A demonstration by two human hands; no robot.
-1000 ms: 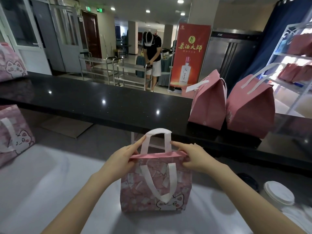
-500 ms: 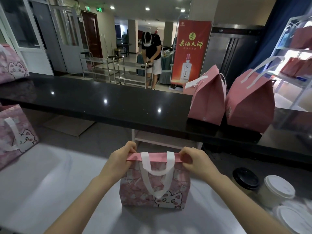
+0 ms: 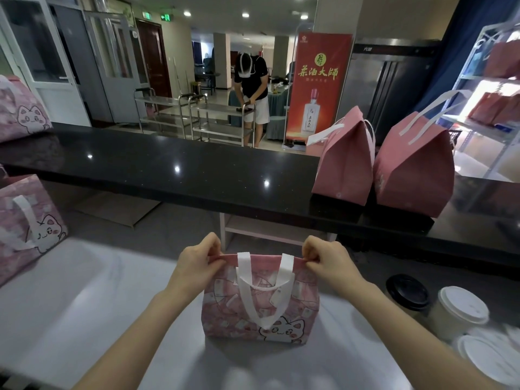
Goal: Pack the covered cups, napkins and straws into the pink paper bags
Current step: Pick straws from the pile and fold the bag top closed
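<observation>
**Operator:** What does the head view show of the bag?

**Observer:** Your pink bag (image 3: 260,302) stands upright on the white table (image 3: 84,291), near you and in the middle. It is soft and boxy, printed with pale squares, with a cartoon cat low on the front. A flat white handle (image 3: 263,296) hangs down its face in a loop. The top edge is a plain pink band.

**Operator:** And my hands?

**Observer:** Your left hand (image 3: 197,263) pinches the left end of that band and your right hand (image 3: 327,260) pinches the right end. The fingers of both curl down over the edge.

**Operator:** What lies around it?

**Observer:** To the right, a black-lidded cup (image 3: 408,291) stands just beside a white-lidded cup (image 3: 461,308). The white lids (image 3: 489,358) lie flat, nearer to you than the cups. On the far, polished black counter (image 3: 168,170), a plain bag (image 3: 344,164) touches a second plain bag (image 3: 413,170), and both have peaked tops. At the left, one cat-print bag (image 3: 28,220) sits on the table and another cat-print bag (image 3: 22,111) sits farther back.
</observation>
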